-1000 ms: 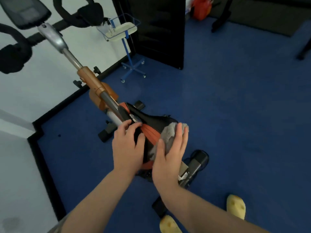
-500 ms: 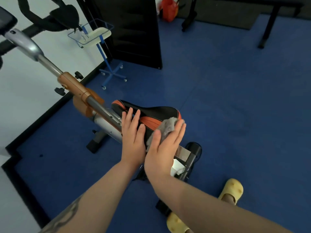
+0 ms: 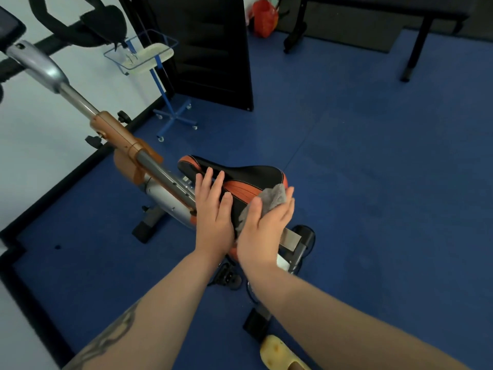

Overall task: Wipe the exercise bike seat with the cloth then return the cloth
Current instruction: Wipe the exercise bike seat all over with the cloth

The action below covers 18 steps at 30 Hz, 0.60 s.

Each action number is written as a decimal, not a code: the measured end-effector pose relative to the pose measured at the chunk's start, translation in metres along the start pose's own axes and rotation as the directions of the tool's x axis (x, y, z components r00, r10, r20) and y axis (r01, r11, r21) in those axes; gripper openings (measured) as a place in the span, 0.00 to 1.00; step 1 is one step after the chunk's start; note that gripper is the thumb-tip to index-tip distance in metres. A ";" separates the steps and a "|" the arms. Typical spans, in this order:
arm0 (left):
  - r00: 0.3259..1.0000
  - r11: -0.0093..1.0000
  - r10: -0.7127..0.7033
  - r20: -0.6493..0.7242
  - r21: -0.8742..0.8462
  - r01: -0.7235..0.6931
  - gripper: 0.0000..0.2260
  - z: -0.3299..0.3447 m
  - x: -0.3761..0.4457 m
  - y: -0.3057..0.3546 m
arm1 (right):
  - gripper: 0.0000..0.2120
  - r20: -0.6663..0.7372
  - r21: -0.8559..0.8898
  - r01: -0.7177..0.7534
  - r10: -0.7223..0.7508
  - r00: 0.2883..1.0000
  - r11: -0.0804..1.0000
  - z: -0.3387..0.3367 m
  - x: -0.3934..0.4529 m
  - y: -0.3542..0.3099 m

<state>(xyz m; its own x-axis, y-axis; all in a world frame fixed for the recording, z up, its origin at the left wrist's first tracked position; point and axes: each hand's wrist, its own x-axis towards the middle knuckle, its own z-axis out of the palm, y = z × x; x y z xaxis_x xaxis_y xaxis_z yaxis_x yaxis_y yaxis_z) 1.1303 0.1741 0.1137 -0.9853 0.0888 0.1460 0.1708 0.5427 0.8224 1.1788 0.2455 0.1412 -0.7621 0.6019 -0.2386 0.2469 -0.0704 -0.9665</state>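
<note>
The black and orange exercise bike seat (image 3: 248, 176) sits mid-frame, its nose pointing left. My left hand (image 3: 213, 217) lies flat on the seat's near left side, fingers spread and holding nothing. My right hand (image 3: 264, 231) presses a grey cloth (image 3: 272, 197) against the seat's right rear part. Most of the cloth is hidden under that palm; a fluffy edge shows past the fingertips.
The bike's silver and orange post (image 3: 114, 134) slants up left toward the handlebars (image 3: 80, 28). A blue wheeled stand with a wire basket (image 3: 149, 54) is by the white wall. A black panel (image 3: 210, 49) and bench legs (image 3: 416, 49) stand behind on the blue floor. A yellow slipper (image 3: 280, 353) shows below.
The view has swung, shifting the bike right and showing more of the seat. My right hand with the cloth has slid toward the seat's rear right; my left hand stays on the seat.
</note>
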 end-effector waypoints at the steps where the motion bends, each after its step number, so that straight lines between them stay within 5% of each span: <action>1: 1.000 1.000 -0.019 -0.009 -0.015 0.019 0.22 0.001 -0.001 0.004 | 0.32 -0.037 0.034 0.002 -0.001 0.999 0.999 -0.001 0.010 -0.002; 10: 1.000 1.000 0.020 -0.004 0.020 -0.020 0.24 -0.002 -0.002 -0.001 | 0.34 0.061 0.054 0.024 -0.027 0.998 0.998 0.002 -0.029 0.011; 18: 0.999 0.999 -0.035 -0.027 -0.026 0.035 0.22 -0.001 -0.002 0.001 | 0.29 -0.054 0.072 -0.020 0.024 0.998 0.997 -0.002 0.022 -0.005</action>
<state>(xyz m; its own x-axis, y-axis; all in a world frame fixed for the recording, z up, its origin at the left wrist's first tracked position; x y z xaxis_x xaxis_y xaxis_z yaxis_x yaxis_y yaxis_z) 1.1326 0.1739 0.1142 -0.9902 0.0472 0.1315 0.1366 0.5233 0.8411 1.1620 0.2603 0.1406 -0.7225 0.6423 -0.2558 0.2182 -0.1393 -0.9659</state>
